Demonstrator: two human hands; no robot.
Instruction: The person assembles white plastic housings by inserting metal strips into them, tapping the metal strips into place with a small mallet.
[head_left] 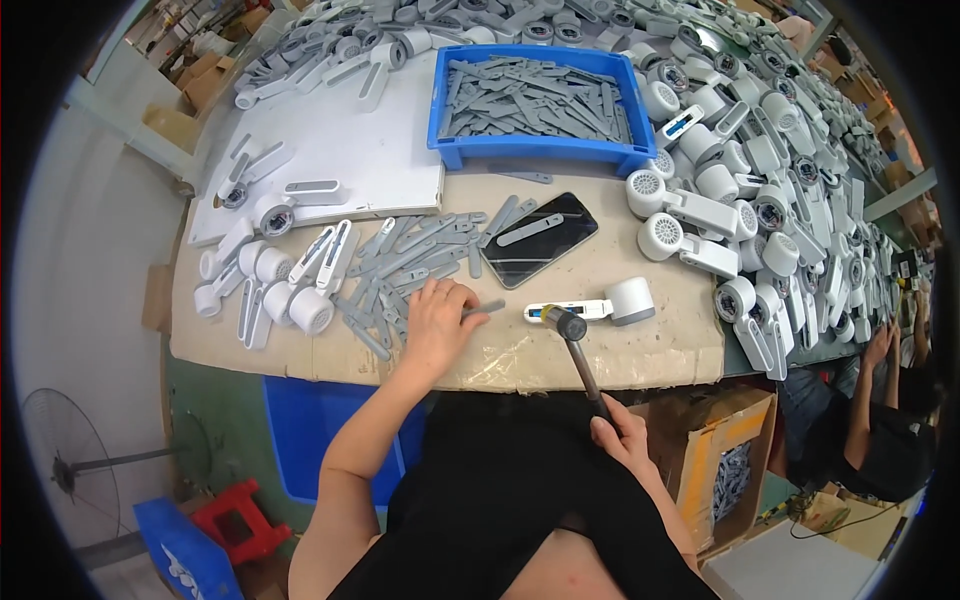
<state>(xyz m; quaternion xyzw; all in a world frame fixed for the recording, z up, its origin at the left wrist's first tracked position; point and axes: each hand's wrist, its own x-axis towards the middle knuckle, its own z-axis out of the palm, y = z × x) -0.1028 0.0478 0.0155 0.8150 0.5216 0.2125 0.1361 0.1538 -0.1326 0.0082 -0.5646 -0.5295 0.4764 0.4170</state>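
Note:
My left hand (436, 322) pinches a slim grey plastic strip (487, 308) at the near edge of a loose heap of grey strips (410, 262). In my right hand (622, 432) is a small hammer (568, 325), gripped by its dark handle. Its round head hangs over the handle of a white handheld device (630, 300), which lies on its side with a round drum-shaped end to the right. I cannot tell whether the hammer touches it. Behind them lies a black smartphone (560, 242) with one strip (531, 229) across its screen.
A blue bin (440, 150) full of grey strips stands at the back. White devices (710, 215) are heaped along the right and back; several more (295, 300) lie at left, beside a white board (310, 140). A cardboard box (700, 480) sits below right, near another person's arm (862, 400).

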